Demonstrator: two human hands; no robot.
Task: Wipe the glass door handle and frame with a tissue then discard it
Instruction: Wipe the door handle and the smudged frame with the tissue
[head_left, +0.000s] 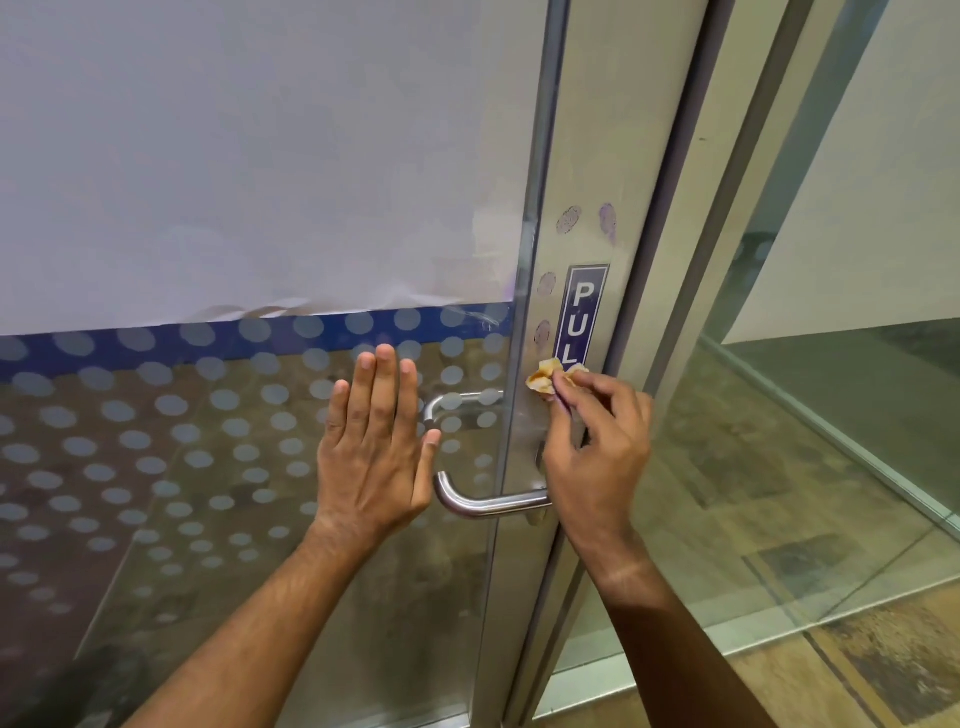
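Right hand (597, 457): fingers curled, thumb and forefinger pinched on a small crumpled tissue (545, 378). The tissue shows brown-orange staining and is pressed against the metal door frame (587, 182), at the lower end of the blue PULL sticker (581, 317), whose last letter it covers. The remaining fingers are folded toward the palm and hold nothing else. The wrist crosses in front of the plate where the handle meets the frame.

Left hand (376, 457): fully open, fingers straight and close together, palm laid flat on the glass door panel (208, 441). It holds nothing. Its thumb lies just beside the curved end of the lever handle (483, 504), apart from it.

Handle: brushed steel, horizontal, running from the frame toward the left hand, bent back at its free end. A second handle (457, 402) is visible through the glass on the far side, above it.

Frame: several purple smudged prints (569, 221) mark the metal above and to the left of the sticker.

Glass panel: a band of frosted dots (156, 457) across the middle, a blue strip (208, 335) above it, and a pale sheet (260, 156) covering the upper part, wrinkled along its lower edge.

To the right of the frame stands a fixed glass pane (805, 467) with tiled floor (883, 665) seen beyond.
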